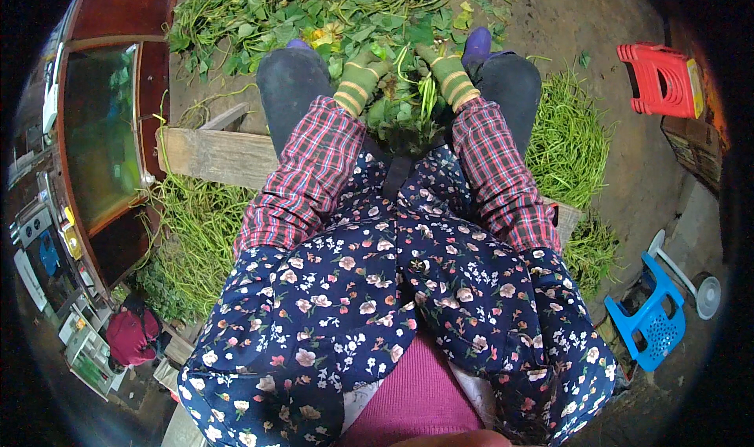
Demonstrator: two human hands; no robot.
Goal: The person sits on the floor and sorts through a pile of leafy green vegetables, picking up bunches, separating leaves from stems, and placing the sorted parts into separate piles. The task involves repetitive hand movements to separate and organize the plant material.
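Both hands wear green gloves with pale stripes and reach between my knees. My left hand (360, 80) is bent at the edge of the leafy vines, its fingertips partly hidden among leaves. Across from it, my right hand (449, 77) has its fingers by a small bunch of green stems (427, 96) that hangs between the hands; whether it grips them is unclear. Beneath both hands lie dark green leaves (400, 110) in my lap area. A large heap of leafy green vines (283, 17) spreads on the ground beyond my feet.
Piles of thin green stems lie at the right (568, 140) and left (200, 235). A wooden board (218, 155) runs beside my left leg. Red plastic stool (662, 81), cardboard box (695, 146) and blue plastic chair (654, 311) stand right. A glass-fronted wooden cabinet (103, 135) is left.
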